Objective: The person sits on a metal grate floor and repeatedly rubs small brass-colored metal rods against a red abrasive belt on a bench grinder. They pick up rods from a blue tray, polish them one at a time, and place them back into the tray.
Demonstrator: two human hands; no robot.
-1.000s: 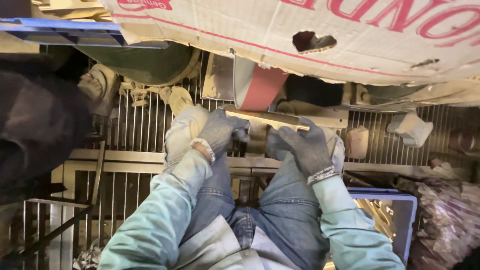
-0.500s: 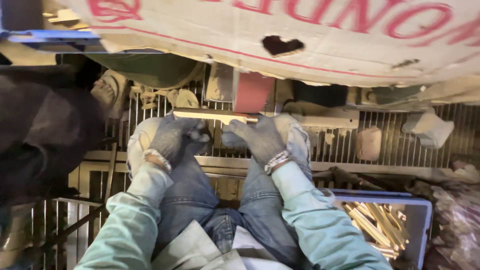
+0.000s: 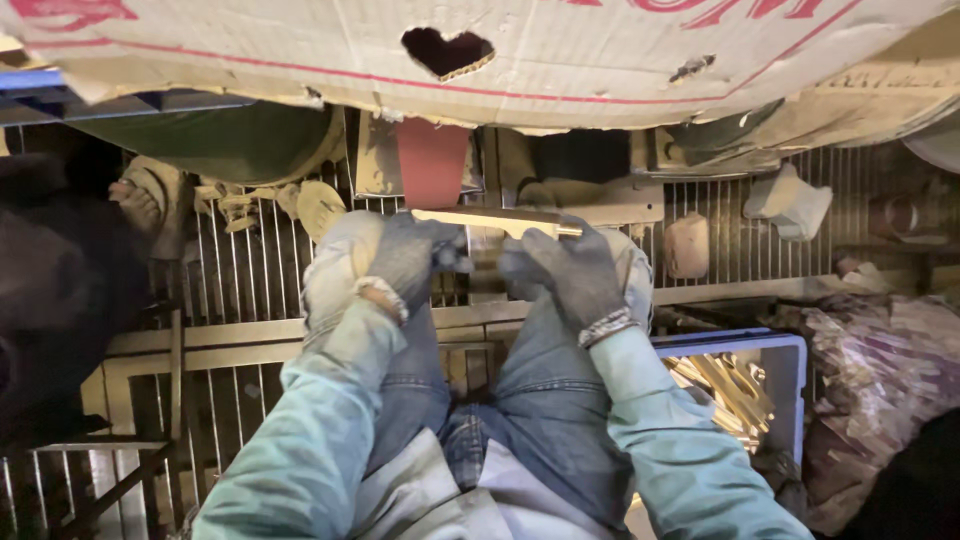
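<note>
Both my hands wear grey gloves and hold one long brass bar level across my knees. My left hand grips its left end and my right hand grips its right end. The bar lies against the lower end of a red abrasive belt that runs up under a cardboard sheet. My legs are in blue jeans and my sleeves are pale green.
A blue-rimmed tray of several brass bars sits at my right. A metal grating covers the floor. Another person's sandalled foot rests at the left. Rags and a pale lump lie on the grating at the right.
The view has shifted a little, so the hands and bar sit lower and more central. Both hands keep their grip on the bar at the belt.
</note>
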